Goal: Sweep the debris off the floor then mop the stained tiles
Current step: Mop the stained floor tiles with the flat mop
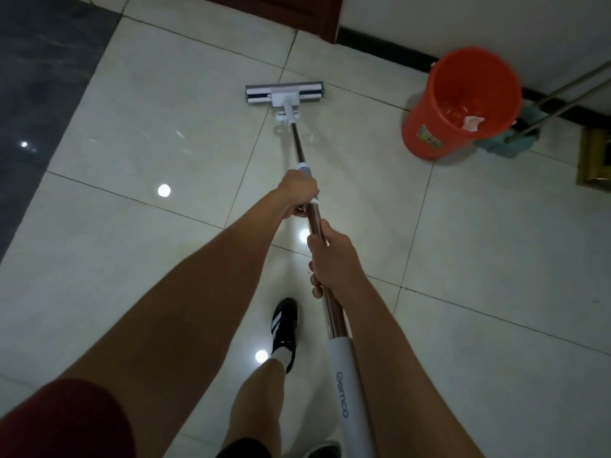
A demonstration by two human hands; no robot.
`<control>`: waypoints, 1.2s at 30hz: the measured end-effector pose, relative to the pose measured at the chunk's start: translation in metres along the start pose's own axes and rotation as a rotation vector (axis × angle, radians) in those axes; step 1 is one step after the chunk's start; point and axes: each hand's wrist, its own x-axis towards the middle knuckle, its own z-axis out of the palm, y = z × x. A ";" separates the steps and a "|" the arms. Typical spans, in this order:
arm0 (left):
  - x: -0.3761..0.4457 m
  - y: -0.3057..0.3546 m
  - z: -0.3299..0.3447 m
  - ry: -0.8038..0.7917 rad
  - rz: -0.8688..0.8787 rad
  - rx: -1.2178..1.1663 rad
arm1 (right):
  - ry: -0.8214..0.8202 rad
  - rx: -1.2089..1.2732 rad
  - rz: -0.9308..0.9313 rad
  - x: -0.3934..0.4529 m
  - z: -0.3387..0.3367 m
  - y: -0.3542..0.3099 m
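Where the mop meets the floor: the mop head (285, 93) lies flat on the pale tiles (172, 104), just short of a grout line, toward the far end of the floor near the wall (429, 18).
Mop pole: the mop pole (315, 219) is metal, running from the head back toward the person, tilted low; a white sleeve (347, 385) with printed lettering covers its near end.
Left hand: the left hand (297, 196) is the farther one along the pole, fingers curled round a pale grip collar, holding it from the left side.
Right hand: the right hand (332, 259) is nearer, just behind the left; fingers wrapped round the bare metal, thumb lying along the pole.
Spacing: hands near each other, not touching, a short length of pole bare between them.
Floor: glossy, with ceiling lights reflected as bright spots; a dark grey strip (39, 94) runs along its left edge. Stains or debris cannot be made out.
Bucket: an orange bucket (459, 104) stands to the right of the mop head, well apart from it, close to the black skirting (380, 44); something pale lies inside.
Behind bucket: two thin handles (562, 94) lean against the wall, with a teal piece (509, 140) at their base just beside the bucket.
Person: dark red sleeve (62, 421) at lower left; one black shoe (285, 328) with white stripes planted on the tiles under the arms.
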 end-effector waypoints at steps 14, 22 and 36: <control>-0.190 -0.184 0.128 -0.095 -0.031 0.125 | -0.019 0.015 0.032 -0.198 0.000 0.225; -0.260 -0.249 0.161 -0.127 -0.024 0.135 | -0.039 0.013 0.067 -0.276 0.001 0.288; -0.197 -0.165 0.126 -0.118 -0.051 -0.054 | 0.077 -0.028 0.059 -0.202 -0.015 0.198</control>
